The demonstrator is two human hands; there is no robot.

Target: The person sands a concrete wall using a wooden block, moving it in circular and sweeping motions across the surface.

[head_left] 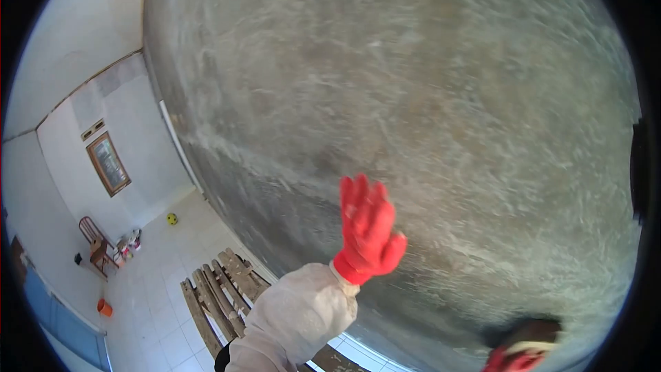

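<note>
My left hand [370, 229], in a red glove and pale sleeve, is raised in front of the grey plastered wall [427, 96]. Its fingers are extended, the thumb stands out to the right, and nothing is in it. Low on the right, my right hand [518, 360] shows only in part, also gloved in red and cut off by the frame edge. It is closed on a dark brown flat tool [542, 329] with a pale band or handle, held against the wall's lower part. Motion blur hides the tool's exact kind.
Slatted wooden planks [224, 293] form a platform below my left arm. On the tiled floor [162, 303] are a yellow ball [172, 219], an orange bucket [105, 308] and several small containers [127, 246] near a chair [98, 248]. A framed window [108, 164] is in the white far wall.
</note>
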